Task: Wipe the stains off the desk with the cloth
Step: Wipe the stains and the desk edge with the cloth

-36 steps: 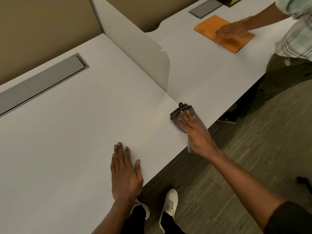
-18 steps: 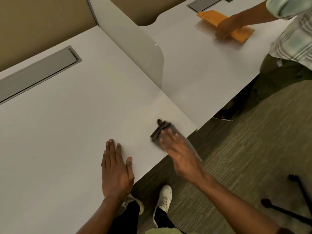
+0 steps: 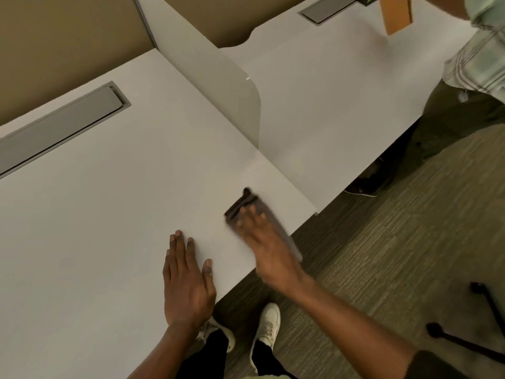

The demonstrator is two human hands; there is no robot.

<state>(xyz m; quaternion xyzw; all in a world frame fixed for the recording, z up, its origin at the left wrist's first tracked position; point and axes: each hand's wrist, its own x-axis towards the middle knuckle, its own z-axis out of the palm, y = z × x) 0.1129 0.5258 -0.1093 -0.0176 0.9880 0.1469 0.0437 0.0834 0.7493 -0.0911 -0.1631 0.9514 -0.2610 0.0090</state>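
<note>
A dark grey folded cloth [image 3: 241, 205] lies on the white desk [image 3: 114, 201] near its front right edge, one end hanging past the edge. My right hand [image 3: 266, 242] presses flat on top of the cloth, fingers spread and blurred by motion. My left hand [image 3: 187, 277] rests palm down on the desk just left of it, fingers apart, holding nothing. No stain stands out on the desk surface.
A white divider panel [image 3: 218, 86] splits my desk from the neighbouring one. A grey cable tray lid [image 3: 60, 124] is set into the back left. Another person [image 3: 478, 64] in a plaid shirt stands at the right, holding an orange envelope [image 3: 395, 15]. A black chair base [image 3: 461, 332] sits on the carpet.
My right hand slid the cloth leftward along the desk's front edge, away from the divider and closer to my left hand. The other person lifted the orange envelope off their desk.
</note>
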